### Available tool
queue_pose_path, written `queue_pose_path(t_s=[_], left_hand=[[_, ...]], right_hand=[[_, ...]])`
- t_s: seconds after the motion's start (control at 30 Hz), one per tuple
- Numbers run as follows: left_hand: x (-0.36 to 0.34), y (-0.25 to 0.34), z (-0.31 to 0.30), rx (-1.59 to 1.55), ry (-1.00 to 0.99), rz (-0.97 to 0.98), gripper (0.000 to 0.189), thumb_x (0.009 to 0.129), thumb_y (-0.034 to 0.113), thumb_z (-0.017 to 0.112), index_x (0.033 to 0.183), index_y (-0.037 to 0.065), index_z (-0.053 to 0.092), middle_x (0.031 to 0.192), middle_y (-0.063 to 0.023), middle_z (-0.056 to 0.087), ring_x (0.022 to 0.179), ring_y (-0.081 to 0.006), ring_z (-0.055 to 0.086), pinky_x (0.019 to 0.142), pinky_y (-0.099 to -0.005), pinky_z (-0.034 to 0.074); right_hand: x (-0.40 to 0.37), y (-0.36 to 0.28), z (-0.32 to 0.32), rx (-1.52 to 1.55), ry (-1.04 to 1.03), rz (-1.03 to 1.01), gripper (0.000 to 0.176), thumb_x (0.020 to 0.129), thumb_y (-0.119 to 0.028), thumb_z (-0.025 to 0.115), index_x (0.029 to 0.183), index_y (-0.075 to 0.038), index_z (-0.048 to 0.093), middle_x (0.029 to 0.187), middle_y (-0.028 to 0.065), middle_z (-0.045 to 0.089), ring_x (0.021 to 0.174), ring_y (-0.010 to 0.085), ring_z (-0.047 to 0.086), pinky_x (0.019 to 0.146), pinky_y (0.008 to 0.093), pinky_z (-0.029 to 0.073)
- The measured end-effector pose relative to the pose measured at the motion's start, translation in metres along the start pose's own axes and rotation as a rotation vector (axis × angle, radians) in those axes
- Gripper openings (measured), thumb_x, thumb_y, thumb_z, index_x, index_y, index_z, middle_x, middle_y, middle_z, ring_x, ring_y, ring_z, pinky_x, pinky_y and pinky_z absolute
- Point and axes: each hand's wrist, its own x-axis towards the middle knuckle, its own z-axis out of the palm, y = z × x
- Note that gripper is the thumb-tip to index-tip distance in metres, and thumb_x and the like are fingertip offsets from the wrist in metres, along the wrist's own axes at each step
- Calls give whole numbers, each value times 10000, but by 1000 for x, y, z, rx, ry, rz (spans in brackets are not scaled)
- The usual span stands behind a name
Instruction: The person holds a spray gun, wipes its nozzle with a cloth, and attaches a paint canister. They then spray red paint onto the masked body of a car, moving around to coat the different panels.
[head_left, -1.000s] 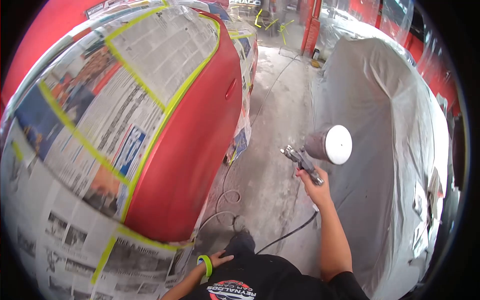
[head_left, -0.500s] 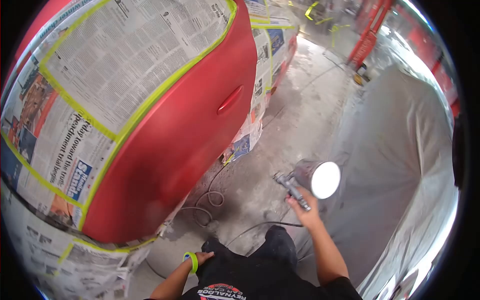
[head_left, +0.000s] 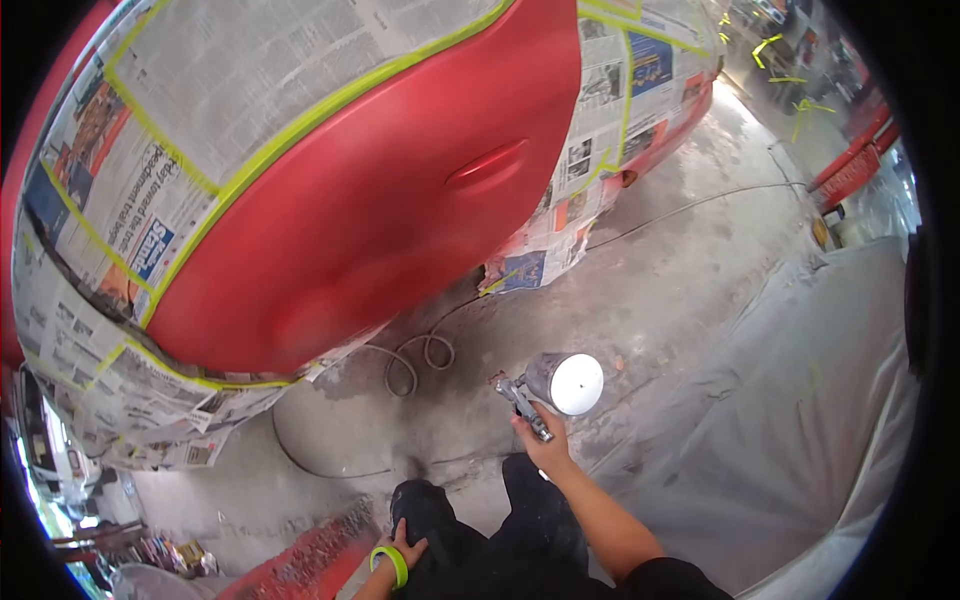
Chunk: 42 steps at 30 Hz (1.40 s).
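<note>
My right hand (head_left: 545, 440) is wrapped round the handle of a spray gun (head_left: 522, 408), whose round paint cup with a white lid (head_left: 577, 384) sits on top. The gun's nozzle end faces the red car door (head_left: 400, 200), apart from it. Yellow-green tape and newspaper (head_left: 160, 180) border the door's painted panel, which has a recessed handle (head_left: 487, 165). My left hand (head_left: 408, 548), with a bright yellow-green wristband (head_left: 390, 565), rests on my thigh with its fingers spread and nothing in it.
A thin hose (head_left: 400, 365) loops over the concrete floor (head_left: 680, 230) beneath the door. Grey plastic sheeting (head_left: 760, 400) covers something to the right. A red metal post (head_left: 855, 165) stands at the far right. Red, speckled material (head_left: 310, 560) lies on the floor at lower left.
My view has turned, so the car and floor sit differently in it. The spray gun and right hand appear farther left and lower. My left hand now lies spread on my thigh.
</note>
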Motion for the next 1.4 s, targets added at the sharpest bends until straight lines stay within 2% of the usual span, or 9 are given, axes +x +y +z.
queue_pose_path(t_s=[0.13,0.23,0.37,0.53,0.83,0.93,1.07,1.23,1.4], left_hand=[[46,-46,51,-119,-94,-86,1162,749,748,633,1586,133,112,1546,-336,254,1419,-497,294,1178,-477,275],[73,-73,88,-54,-214,-161,1300,697,765,684,1557,-10,93,1556,-280,290,1456,-392,291,1181,-436,284],[95,-81,122,107,-405,-331,1444,605,740,780,1570,85,-70,1600,-259,183,1472,-396,242,1194,-488,261],[125,-114,141,311,-456,-340,1487,578,712,818,1558,169,-160,1621,-241,108,1486,-398,200,1194,-520,246],[129,-146,103,204,-294,-285,1197,591,613,856,1543,194,264,1514,-230,290,1381,-421,383,1127,-465,378],[122,-143,105,254,-209,-283,1118,590,606,853,1507,202,357,1421,-212,393,1316,-413,447,1092,-442,413],[118,-148,115,250,-193,-289,1084,597,617,841,1497,228,380,1411,-216,414,1305,-415,456,1075,-432,425],[117,-149,118,230,-194,-298,1062,608,627,830,1492,237,389,1400,-215,419,1294,-418,467,1075,-437,422],[118,-154,125,237,-197,-290,1051,618,635,819,1491,234,393,1410,-210,408,1294,-414,467,1078,-432,419]], right_hand=[[11,29,13,50,-5,-7,245,920,-232,696,1010,-11,644,717,35,575,671,105,511,620,282,429],[17,57,35,49,20,-19,236,925,-222,688,1010,-6,642,733,37,587,674,107,513,626,284,433],[19,91,76,57,-32,40,240,925,-212,687,1020,2,636,749,37,591,694,100,522,640,268,433],[2,134,149,152,-16,149,212,929,-187,686,1018,-2,637,774,3,608,718,71,525,653,247,433],[0,241,241,211,61,121,202,938,-184,688,1031,-6,662,864,-10,631,810,58,558,731,223,450],[30,271,225,204,100,79,200,940,-220,697,984,-26,683,798,-12,645,692,47,564,619,213,448],[86,282,177,182,318,79,250,979,-276,632,960,-30,668,775,42,663,427,52,444,365,238,304],[150,272,152,175,662,-77,340,943,-371,680,959,-32,651,706,55,629,398,84,443,356,248,310],[133,288,199,291,496,36,315,939,-358,689,988,-49,659,721,33,639,401,82,442,365,237,309]])
